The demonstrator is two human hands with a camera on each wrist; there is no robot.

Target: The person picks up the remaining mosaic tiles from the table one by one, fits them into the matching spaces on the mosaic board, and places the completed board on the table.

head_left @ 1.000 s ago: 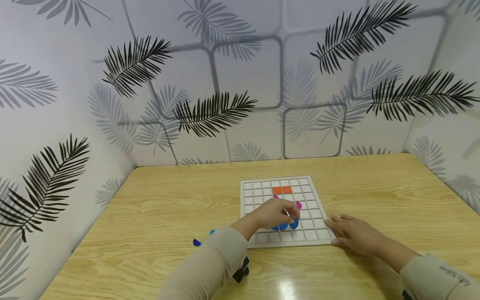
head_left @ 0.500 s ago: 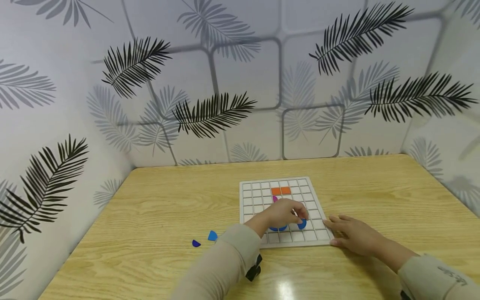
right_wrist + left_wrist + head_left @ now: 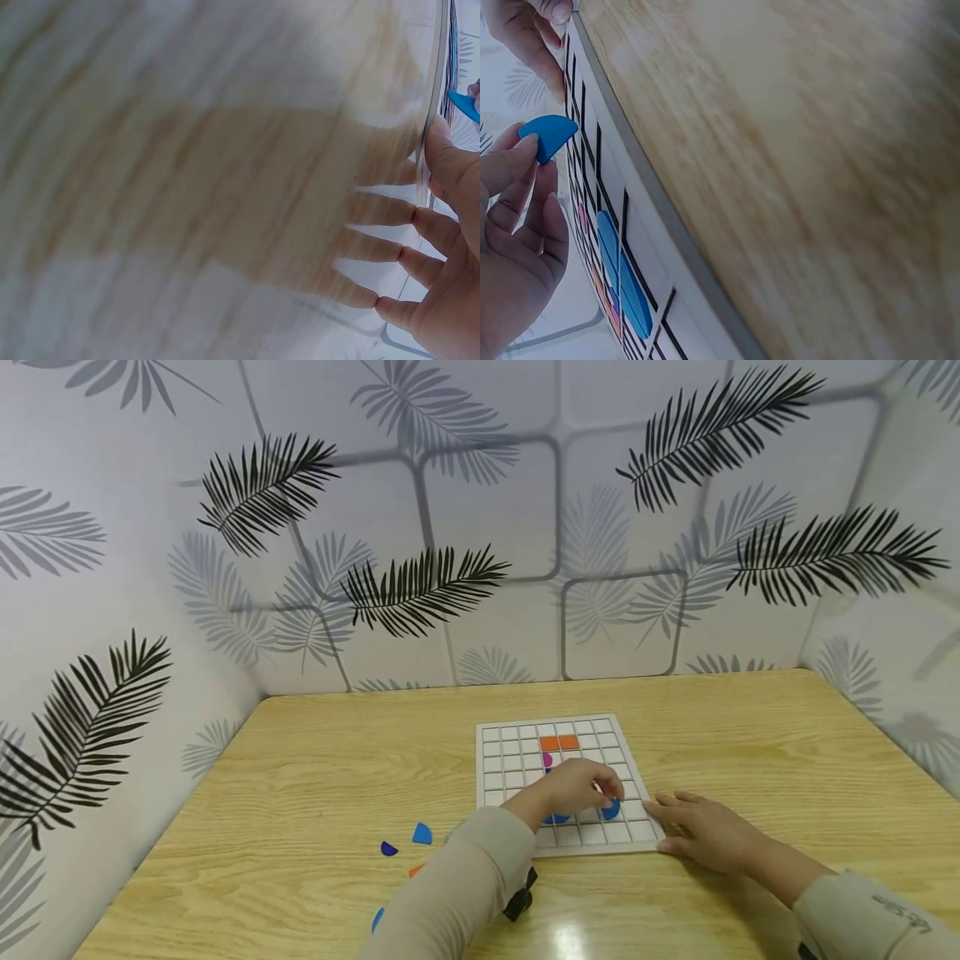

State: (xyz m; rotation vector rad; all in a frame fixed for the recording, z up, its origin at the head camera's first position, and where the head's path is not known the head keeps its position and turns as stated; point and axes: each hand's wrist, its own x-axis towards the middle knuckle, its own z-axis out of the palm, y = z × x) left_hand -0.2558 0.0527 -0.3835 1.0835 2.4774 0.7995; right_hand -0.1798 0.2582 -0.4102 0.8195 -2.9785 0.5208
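Observation:
A white square board (image 3: pixel 637 833) with a raised grid lies on the table. Over its lower right part, my left hand (image 3: pixel 577 783) pinches a blue quarter-round tile (image 3: pixel 549 136) between thumb and fingertips. In the left wrist view that tile is tilted just above the grid. Blue tiles (image 3: pixel 619 270) sit in cells under the left hand, partly hidden by it in the head view. Two orange square tiles (image 3: pixel 558 742) and a magenta tile (image 3: pixel 547 760) fill cells farther up. My right hand (image 3: pixel 705 831) rests at the board's right edge, fingers extended, touching the rim.
Left of the board lie a dark blue half-round tile (image 3: pixel 388 848), a blue quarter-round tile (image 3: pixel 422 833), an orange piece (image 3: pixel 416 871) and another blue piece (image 3: pixel 377 918), the last two partly behind the left sleeve (image 3: pixel 465 885). A patterned wall (image 3: pixel 510 627) stands behind the table.
My left hand has moved right across the board with the blue tile, uncovering loose tiles left of the sleeve. The right hand has stayed at the board's edge.

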